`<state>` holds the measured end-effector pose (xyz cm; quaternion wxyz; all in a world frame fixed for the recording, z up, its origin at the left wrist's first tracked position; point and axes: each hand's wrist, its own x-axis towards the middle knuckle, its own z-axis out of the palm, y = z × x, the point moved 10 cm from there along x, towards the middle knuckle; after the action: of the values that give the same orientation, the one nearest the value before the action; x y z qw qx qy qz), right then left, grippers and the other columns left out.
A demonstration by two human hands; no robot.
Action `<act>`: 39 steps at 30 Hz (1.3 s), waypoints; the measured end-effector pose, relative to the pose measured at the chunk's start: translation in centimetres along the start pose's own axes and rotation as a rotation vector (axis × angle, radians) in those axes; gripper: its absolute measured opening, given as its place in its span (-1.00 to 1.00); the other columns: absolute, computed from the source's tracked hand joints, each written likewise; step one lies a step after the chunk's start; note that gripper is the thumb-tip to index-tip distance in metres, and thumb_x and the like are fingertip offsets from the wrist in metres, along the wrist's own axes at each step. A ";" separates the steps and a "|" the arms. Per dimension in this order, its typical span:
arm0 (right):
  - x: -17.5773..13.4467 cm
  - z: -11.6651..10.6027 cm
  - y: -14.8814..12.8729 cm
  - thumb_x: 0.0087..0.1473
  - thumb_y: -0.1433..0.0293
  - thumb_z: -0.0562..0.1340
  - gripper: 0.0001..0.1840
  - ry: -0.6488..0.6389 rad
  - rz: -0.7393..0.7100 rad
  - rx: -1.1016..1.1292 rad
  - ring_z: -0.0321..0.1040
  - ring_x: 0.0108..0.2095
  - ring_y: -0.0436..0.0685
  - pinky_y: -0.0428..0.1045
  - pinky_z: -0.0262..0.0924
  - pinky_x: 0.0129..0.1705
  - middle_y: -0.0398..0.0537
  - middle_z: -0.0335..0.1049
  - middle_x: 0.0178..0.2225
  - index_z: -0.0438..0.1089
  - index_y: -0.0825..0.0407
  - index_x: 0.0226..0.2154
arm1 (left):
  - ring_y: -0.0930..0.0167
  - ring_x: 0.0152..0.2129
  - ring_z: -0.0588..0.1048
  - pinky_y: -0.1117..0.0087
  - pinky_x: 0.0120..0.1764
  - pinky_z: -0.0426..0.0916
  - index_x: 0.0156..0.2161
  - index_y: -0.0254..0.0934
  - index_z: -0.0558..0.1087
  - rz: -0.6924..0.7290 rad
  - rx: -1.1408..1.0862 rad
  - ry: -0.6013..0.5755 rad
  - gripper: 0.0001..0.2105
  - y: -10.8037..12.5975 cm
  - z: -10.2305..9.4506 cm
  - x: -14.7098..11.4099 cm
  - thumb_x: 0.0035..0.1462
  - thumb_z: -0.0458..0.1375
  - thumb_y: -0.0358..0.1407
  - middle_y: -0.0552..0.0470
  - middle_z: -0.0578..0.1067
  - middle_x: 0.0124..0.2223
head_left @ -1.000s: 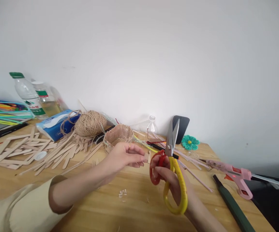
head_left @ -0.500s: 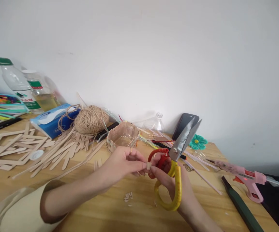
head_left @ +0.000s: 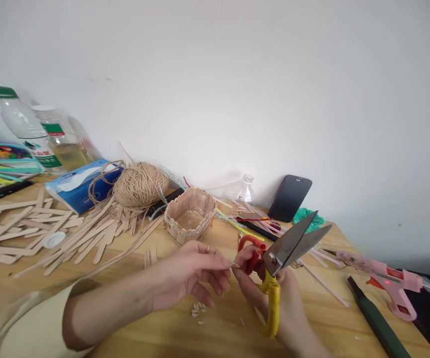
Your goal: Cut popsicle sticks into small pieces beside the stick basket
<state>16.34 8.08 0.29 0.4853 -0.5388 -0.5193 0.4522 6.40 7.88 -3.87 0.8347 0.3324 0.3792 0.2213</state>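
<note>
My left hand [head_left: 200, 268] pinches a tiny pale piece of wood [head_left: 233, 265] between thumb and forefinger. The fingertips of my right hand [head_left: 254, 283] meet it from the other side. Scissors [head_left: 274, 263] with one red and one yellow handle hang in my right hand, their blades slightly apart and pointing up to the right. Below the hands, several small wood chips [head_left: 198, 309] lie on the wooden table [head_left: 155, 333]. Just behind stands a small box [head_left: 189, 216] made of craft sticks, with glittery trim round its lower part.
Loose craft sticks [head_left: 103, 236] cover the left side. A twine ball [head_left: 140, 185], a blue tissue pack [head_left: 84, 186] and bottles [head_left: 28, 129] stand behind them. At right are a phone [head_left: 291, 198], a green fluffy flower [head_left: 309, 219], a pink glue gun [head_left: 389, 283] and a dark green tool [head_left: 381, 320].
Both hands have shifted slightly down, and the scissors have tilted further right. The small wood piece has turned and shows less. The left hand's lower fingers have spread away from the right hand.
</note>
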 end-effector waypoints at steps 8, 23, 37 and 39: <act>-0.3 -0.7 -1.3 -0.26 0.50 0.25 -0.87 0.057 -0.150 -0.160 0.25 -0.52 0.07 -0.03 0.21 -0.46 -0.14 0.32 -0.54 0.32 -0.03 -0.55 | 0.50 -0.61 0.37 0.55 -0.66 0.26 -0.54 -0.36 0.42 0.010 0.039 0.071 -0.83 -0.3 -0.5 0.3 -0.28 0.31 -0.32 0.07 0.44 -0.60; -0.2 -0.5 0.0 -0.18 0.41 0.28 -0.83 0.004 -0.027 -0.088 0.18 -0.56 0.00 -0.10 0.15 -0.52 -0.19 0.25 -0.58 0.23 0.01 -0.58 | 0.49 -0.54 0.38 0.49 -0.50 0.32 -0.48 -0.35 0.46 0.235 0.330 0.103 -0.86 1.9 -0.4 0.1 -0.16 0.24 -0.29 0.09 0.46 -0.50; -0.4 -0.9 -0.2 -0.30 0.36 0.36 -0.74 0.056 0.055 -0.052 0.12 -0.61 -0.04 -0.14 0.10 -0.58 -0.24 0.20 -0.64 0.23 0.04 -0.62 | 0.52 -0.58 0.35 0.45 -0.47 0.31 -0.51 -0.36 0.45 0.228 0.351 0.145 -0.87 2.2 -0.4 -0.3 -0.17 0.22 -0.30 0.07 0.47 -0.51; -0.4 -0.7 0.2 -0.29 0.37 0.36 -0.74 0.020 0.082 -0.016 0.11 -0.60 -0.05 -0.15 0.08 -0.57 -0.25 0.21 -0.63 0.24 0.05 -0.60 | 0.52 -0.58 0.35 0.46 -0.46 0.30 -0.51 -0.36 0.44 0.242 0.345 0.147 -0.88 2.3 -0.4 -0.3 -0.18 0.22 -0.32 0.08 0.46 -0.52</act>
<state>17.05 7.66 0.18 0.4673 -0.5680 -0.4953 0.4623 5.61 9.42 -2.23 0.7030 0.4963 0.4284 0.2755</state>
